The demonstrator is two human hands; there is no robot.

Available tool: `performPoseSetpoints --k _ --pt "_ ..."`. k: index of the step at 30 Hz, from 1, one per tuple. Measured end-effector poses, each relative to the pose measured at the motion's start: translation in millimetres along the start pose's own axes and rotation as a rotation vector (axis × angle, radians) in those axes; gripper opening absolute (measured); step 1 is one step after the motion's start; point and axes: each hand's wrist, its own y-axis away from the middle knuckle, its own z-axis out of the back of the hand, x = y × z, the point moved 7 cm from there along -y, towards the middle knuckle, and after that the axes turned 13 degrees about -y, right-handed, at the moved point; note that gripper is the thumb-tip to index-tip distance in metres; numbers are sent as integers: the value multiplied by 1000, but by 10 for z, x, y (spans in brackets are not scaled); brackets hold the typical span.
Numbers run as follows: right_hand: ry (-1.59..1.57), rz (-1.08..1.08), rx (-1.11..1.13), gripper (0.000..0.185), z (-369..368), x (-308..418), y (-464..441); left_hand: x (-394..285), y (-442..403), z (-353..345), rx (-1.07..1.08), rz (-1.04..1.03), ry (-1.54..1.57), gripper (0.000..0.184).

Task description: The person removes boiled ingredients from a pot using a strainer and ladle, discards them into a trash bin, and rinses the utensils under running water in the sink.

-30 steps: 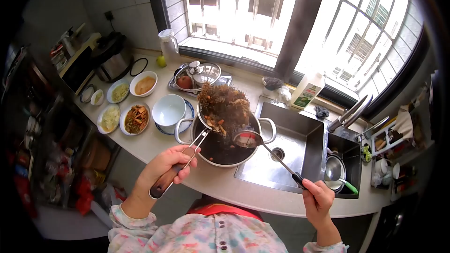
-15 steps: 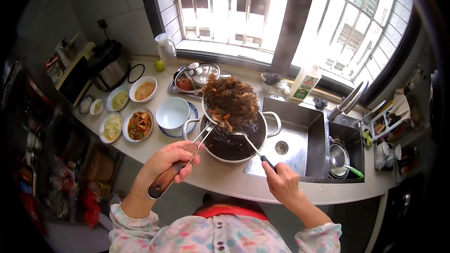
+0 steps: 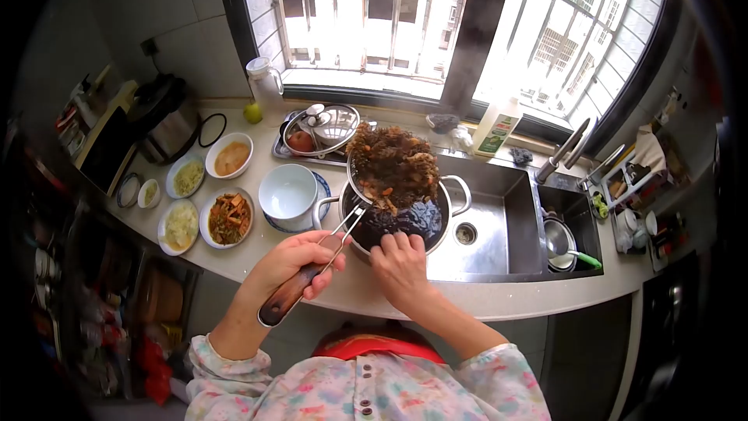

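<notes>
My left hand is wrapped round the wooden handle of a wire strainer. The strainer is heaped with dark, wet, leafy solids, with a few orange bits among them. It is held over a two-handled metal pot of dark liquid. My right hand is at the pot's near rim, its fingers curled down over the liquid. Whatever those fingers hold is hidden, and no ladle shows in this view.
Left of the pot stand a white bowl and several dishes of food, including a browned dish. A glass-lidded pan sits behind. On the right is a double sink with a faucet; a white bottle stands behind it.
My right hand has moved left, from beside the pot to its near rim. The black-handled ladle it held is no longer visible. My left hand still holds the loaded strainer over the pot.
</notes>
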Motion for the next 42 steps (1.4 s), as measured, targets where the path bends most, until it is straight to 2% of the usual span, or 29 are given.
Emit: performPoseSetpoints --k 2,5,9,12,15,19,23,25,27,28,29,31,34,39,42 --pt "68 -87 -3 8 -251 -32 -193 -14 -14 29 44 9 31 31" --pt "4 -219 -50 9 -501 -106 -351 -59 -19 63 65 29 18 31" --pt "-103 -273 -49 12 -794 -141 -368 -68 -42 161 88 9 6 31" --pt "-19 -223 -126 14 -744 -66 -337 -72 -38 188 66 11 5 32" --pt "-160 -168 -285 16 -449 11 -189 -72 -73 216 53 11 -4 34" --pt "-371 -126 -493 9 593 40 -173 24 -164 279 78 35 -9 34" --pt "-342 61 -680 6 1245 -69 -531 163 -233 291 107 88 -14 33" --pt "-244 146 -594 5 1034 -187 -749 204 -265 273 156 84 31 30" --pt "159 -36 1 12 376 -468 -896 248 -250 245 152 79 36 31" --pt "130 4 -112 7 420 -446 -863 176 -258 249 143 75 6 33" --pt "61 -7 -321 7 539 -450 -824 125 -263 240 132 63 -11 34" --pt "-2 -43 -373 12 797 -391 -745 192 -201 206 101 70 -9 38" --pt "-45 -82 -336 20 916 -322 -387 121 -178 195 70 30 -4 39" --pt "12 -221 69 17 226 -604 294 69 -174 206 50 -17 -28 36" --pt "-24 -246 139 13 22 -664 366 60 -160 196 29 -15 -28 35"
